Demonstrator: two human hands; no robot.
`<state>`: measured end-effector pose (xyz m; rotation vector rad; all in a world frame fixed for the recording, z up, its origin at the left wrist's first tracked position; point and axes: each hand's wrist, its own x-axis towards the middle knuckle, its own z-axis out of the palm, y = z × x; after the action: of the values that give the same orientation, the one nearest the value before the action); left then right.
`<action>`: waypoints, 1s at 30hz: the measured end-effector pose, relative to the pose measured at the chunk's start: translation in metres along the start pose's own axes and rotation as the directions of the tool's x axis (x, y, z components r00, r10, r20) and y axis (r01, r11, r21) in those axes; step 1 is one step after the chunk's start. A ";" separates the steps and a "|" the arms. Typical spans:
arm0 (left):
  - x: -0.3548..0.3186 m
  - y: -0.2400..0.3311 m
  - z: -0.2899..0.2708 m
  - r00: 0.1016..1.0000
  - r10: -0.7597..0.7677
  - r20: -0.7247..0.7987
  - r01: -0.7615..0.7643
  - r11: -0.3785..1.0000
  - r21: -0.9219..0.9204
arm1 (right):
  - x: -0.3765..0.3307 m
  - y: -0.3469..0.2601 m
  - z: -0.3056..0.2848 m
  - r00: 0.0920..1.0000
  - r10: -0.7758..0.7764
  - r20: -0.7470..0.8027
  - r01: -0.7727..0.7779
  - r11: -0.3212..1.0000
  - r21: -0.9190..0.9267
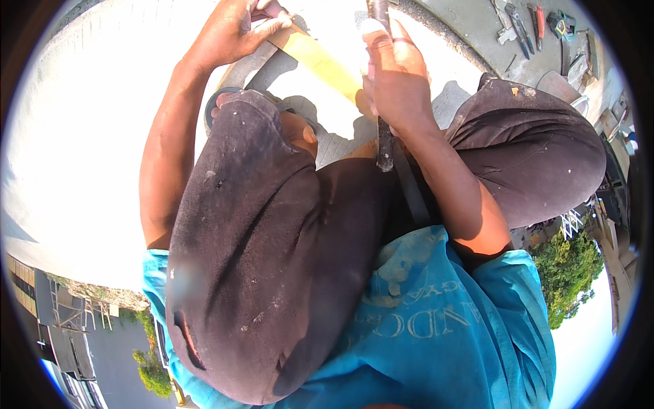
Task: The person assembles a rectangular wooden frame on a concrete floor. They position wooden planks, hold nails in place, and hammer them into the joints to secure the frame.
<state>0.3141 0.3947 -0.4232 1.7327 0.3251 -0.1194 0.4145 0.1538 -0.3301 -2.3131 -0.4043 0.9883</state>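
My right hand [398, 82] is wrapped round a dark, worn handle [385, 150]. Its lower end sticks out below my fist, and its upper end runs out of the top of the picture, so the tool's head is hidden. At the top left, my left hand [255, 27] has thumb and fingers pinched together by the far end of a yellowish wooden strip [317, 58]. What lies in that pinch is too small or covered to make out. The strip slants down toward my right hand, and a greyish board [248, 65] lies under its far end.
My bent knees in dark trousers [252, 252] flank the work, with a sandalled foot [300, 129] near the strip. At the far right, pliers [521, 34], a red-handled tool [540, 24] and a teal tape measure [562, 26] lie on the concrete. A plant [565, 273] stands farther back.
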 end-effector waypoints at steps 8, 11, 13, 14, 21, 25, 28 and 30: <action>0.000 0.001 0.002 0.997 0.075 -0.025 -0.074 0.997 0.038 | -0.008 -0.030 -0.004 0.955 0.196 0.222 -0.136 0.956 -0.259; -0.003 -0.002 -0.002 0.999 -0.009 -0.034 0.010 0.999 0.033 | 0.006 -0.020 -0.015 0.954 0.252 0.165 -0.301 0.823 0.482; -0.013 -0.006 -0.004 0.998 -0.061 0.005 0.061 0.998 0.032 | 0.000 -0.011 -0.002 0.963 0.193 0.187 -0.254 0.880 0.402; -0.007 -0.003 -0.002 0.999 -0.032 0.033 0.032 0.999 0.006 | -0.006 -0.013 0.001 0.972 0.151 0.182 -0.181 0.970 0.162; -0.012 0.000 -0.001 1.000 -0.018 -0.023 0.019 0.998 0.056 | 0.007 -0.042 -0.019 0.783 0.474 0.404 -0.540 0.840 0.061; -0.013 -0.002 0.006 1.000 -0.006 -0.017 0.008 0.990 0.143 | 0.008 -0.037 -0.011 0.736 0.525 0.428 -0.647 0.732 0.215; -0.020 0.011 0.006 0.999 0.002 0.035 -0.005 0.997 0.079 | 0.004 -0.023 -0.002 0.704 0.540 0.462 -0.652 0.749 0.118; -0.035 0.000 0.013 0.995 0.099 -0.024 -0.089 0.961 0.260 | 0.003 -0.021 0.000 0.691 0.542 0.478 -0.662 0.740 0.118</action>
<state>0.2820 0.3771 -0.4170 2.0086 0.2622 -0.0625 0.4156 0.1716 -0.3184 -1.9740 0.3863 1.7550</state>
